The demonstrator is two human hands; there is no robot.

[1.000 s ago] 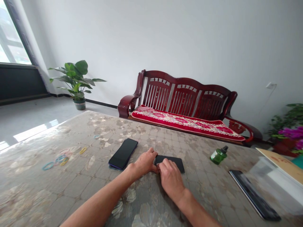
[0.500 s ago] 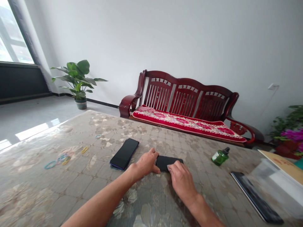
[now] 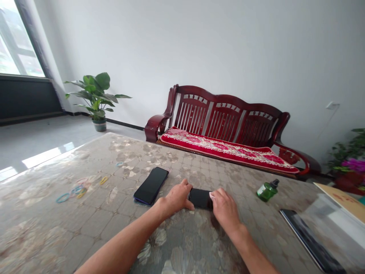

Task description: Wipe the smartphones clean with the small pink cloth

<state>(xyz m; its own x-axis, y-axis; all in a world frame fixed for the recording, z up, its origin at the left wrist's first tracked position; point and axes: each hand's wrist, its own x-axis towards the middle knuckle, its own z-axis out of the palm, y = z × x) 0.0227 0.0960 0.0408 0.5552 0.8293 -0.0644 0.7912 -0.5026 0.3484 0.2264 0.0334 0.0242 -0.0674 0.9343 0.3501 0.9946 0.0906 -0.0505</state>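
A small black phone (image 3: 200, 197) lies flat on the patterned table (image 3: 85, 224) between my hands. My left hand (image 3: 175, 198) grips its left end with fingers curled round it. My right hand (image 3: 225, 207) covers its right end, with the fingers pressed on the top. A white patch shows by my right fingertips; I cannot tell what it is. A larger black phone (image 3: 151, 185) lies a little to the left of my left hand, untouched.
Several coloured rubber bands (image 3: 76, 188) lie at the table's left. A green bottle (image 3: 266, 190) lies on its side at the right. A dark tablet (image 3: 312, 241) and a cardboard sheet (image 3: 342, 199) sit far right. Behind the table stand a red wooden bench (image 3: 228, 125) and a potted plant (image 3: 95, 97).
My right hand has slid to the right along the small black phone, from its left part to its right end. My left hand has stayed on the left end.
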